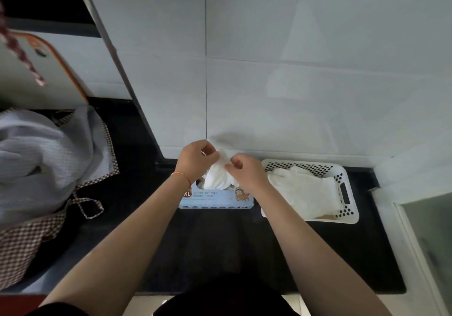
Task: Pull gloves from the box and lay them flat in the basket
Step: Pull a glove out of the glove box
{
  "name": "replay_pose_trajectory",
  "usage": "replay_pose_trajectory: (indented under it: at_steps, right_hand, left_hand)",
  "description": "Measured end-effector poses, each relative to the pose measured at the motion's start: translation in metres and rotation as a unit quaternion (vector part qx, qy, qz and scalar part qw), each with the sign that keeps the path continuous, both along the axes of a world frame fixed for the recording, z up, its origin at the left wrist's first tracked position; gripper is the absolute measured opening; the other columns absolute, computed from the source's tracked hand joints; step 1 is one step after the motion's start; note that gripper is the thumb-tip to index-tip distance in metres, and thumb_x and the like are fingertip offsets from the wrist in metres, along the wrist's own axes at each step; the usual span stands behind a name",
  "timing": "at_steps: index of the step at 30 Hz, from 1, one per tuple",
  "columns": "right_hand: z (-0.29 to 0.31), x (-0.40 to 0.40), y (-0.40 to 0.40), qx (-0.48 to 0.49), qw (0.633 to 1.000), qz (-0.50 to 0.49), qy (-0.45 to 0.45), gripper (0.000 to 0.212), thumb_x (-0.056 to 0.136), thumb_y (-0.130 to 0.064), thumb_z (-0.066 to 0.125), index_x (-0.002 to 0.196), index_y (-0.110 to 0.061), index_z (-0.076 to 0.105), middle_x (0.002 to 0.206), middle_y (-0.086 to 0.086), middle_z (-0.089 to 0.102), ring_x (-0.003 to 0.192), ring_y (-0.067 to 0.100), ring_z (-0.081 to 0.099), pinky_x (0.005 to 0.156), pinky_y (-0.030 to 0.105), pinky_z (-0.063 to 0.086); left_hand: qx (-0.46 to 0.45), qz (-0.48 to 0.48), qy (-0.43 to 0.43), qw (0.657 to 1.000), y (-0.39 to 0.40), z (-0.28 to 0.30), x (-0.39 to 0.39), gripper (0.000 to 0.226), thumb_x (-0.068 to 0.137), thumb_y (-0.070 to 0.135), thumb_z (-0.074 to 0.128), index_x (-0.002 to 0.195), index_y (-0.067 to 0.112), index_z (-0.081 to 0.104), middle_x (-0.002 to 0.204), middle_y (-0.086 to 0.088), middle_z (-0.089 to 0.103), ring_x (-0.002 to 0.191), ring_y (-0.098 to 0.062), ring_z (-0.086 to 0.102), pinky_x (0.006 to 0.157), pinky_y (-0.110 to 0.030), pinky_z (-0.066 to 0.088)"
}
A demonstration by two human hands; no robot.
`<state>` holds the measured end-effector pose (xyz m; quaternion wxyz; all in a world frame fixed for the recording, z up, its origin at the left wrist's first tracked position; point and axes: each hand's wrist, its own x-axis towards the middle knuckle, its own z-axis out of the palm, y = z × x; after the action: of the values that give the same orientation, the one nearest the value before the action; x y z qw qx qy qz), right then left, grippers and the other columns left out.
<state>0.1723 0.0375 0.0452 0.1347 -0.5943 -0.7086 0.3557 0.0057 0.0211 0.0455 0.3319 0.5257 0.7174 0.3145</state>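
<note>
Your left hand (195,159) and right hand (247,171) meet above the glove box (216,199), each pinching the top of one white glove (219,173) with curled fingers, probably to spread its bunched top while its lower end still trails in the box opening. At 3 o'clock of the box, just beside it on the dark surface (220,242), the white basket (347,215) already holds flat gloves (303,193), within easy reach.
</note>
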Motion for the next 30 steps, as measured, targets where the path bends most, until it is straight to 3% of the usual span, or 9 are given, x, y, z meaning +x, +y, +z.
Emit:
replay_pose_trajectory:
  at_steps: [3,8,12,15,17,19,22,26,30]
  right_hand:
    - [0.006,-0.002,0.001,0.000,1.000,-0.019,0.012,0.012,0.092,-0.028,0.064,0.092,-0.019,0.058,0.076,-0.013,0.054,0.066,0.000,0.048,0.055,0.018,0.033]
    - [0.007,-0.004,0.001,-0.002,0.998,-0.044,0.043,0.018,0.085,-0.024,0.073,0.083,-0.017,0.057,0.070,-0.009,0.050,0.061,0.005,0.047,0.057,0.022,0.037]
    - [0.013,-0.002,0.000,-0.081,0.990,-0.028,0.112,0.022,0.083,-0.029,0.077,0.084,-0.014,0.061,0.076,-0.005,0.058,0.067,0.010,0.053,0.063,0.023,0.045]
    - [0.010,0.002,-0.001,-0.171,0.963,-0.065,0.199,0.025,0.085,-0.032,0.076,0.087,-0.009,0.065,0.080,0.002,0.064,0.074,0.017,0.062,0.074,0.039,0.056]
    - [0.007,0.004,-0.003,-0.239,0.927,-0.097,0.272,0.017,0.088,-0.022,0.073,0.092,-0.007,0.066,0.082,0.004,0.066,0.076,0.019,0.064,0.073,0.036,0.057]
    - [0.005,0.004,-0.007,-0.280,0.902,-0.103,0.311,0.012,0.089,-0.010,0.071,0.098,-0.006,0.065,0.089,0.007,0.067,0.079,0.020,0.066,0.071,0.032,0.054]
    - [0.002,0.005,-0.012,-0.291,0.899,-0.105,0.308,0.024,0.086,-0.002,0.070,0.110,-0.005,0.063,0.100,0.010,0.069,0.090,0.023,0.069,0.071,0.030,0.054]
    - [-0.001,0.006,-0.012,-0.296,0.892,-0.129,0.315,0.041,0.084,-0.006,0.074,0.122,0.000,0.059,0.112,0.018,0.067,0.098,0.029,0.068,0.080,0.037,0.057]
    - [-0.003,0.013,-0.011,-0.288,0.890,-0.163,0.314,0.029,0.087,-0.004,0.071,0.114,0.000,0.063,0.113,0.020,0.068,0.101,0.034,0.067,0.094,0.048,0.055]
  left_hand:
    - [-0.001,0.002,0.003,1.000,-0.001,0.004,-0.004,0.007,0.086,0.022,0.068,0.082,0.017,0.066,0.078,0.008,0.066,0.070,-0.010,0.059,0.065,-0.021,0.049]
    - [-0.023,0.001,0.035,0.999,-0.006,0.006,-0.006,0.009,0.088,0.026,0.065,0.085,0.018,0.067,0.079,0.009,0.066,0.068,-0.011,0.062,0.060,-0.021,0.049]
    - [-0.046,-0.004,0.038,0.998,-0.008,0.005,-0.006,0.010,0.089,0.023,0.060,0.086,0.017,0.067,0.077,0.005,0.067,0.065,-0.014,0.063,0.057,-0.021,0.047]
    - [-0.084,0.027,-0.073,0.993,-0.008,0.002,-0.001,0.011,0.091,0.023,0.060,0.091,0.013,0.064,0.080,-0.004,0.072,0.063,-0.017,0.067,0.059,-0.028,0.055]
    - [-0.145,0.041,-0.235,0.960,-0.012,0.005,0.003,0.023,0.095,0.030,0.059,0.100,0.007,0.061,0.087,-0.010,0.074,0.070,-0.021,0.071,0.066,-0.034,0.057]
    - [-0.183,0.000,-0.317,0.931,-0.017,0.006,0.006,0.037,0.095,0.041,0.059,0.107,0.006,0.062,0.095,-0.012,0.074,0.082,-0.025,0.073,0.069,-0.034,0.058]
    - [-0.183,-0.038,-0.314,0.931,-0.024,0.003,0.010,0.036,0.091,0.036,0.067,0.106,0.003,0.064,0.100,-0.011,0.074,0.088,-0.023,0.074,0.068,-0.028,0.058]
    - [-0.169,-0.001,-0.308,0.936,-0.025,-0.003,0.007,0.024,0.093,0.024,0.067,0.100,0.001,0.070,0.097,-0.013,0.075,0.084,-0.021,0.072,0.059,-0.019,0.053]
    - [-0.165,0.006,-0.302,0.939,-0.025,-0.005,0.002,0.025,0.093,0.024,0.066,0.102,0.001,0.069,0.094,-0.012,0.075,0.078,-0.018,0.071,0.060,-0.022,0.054]
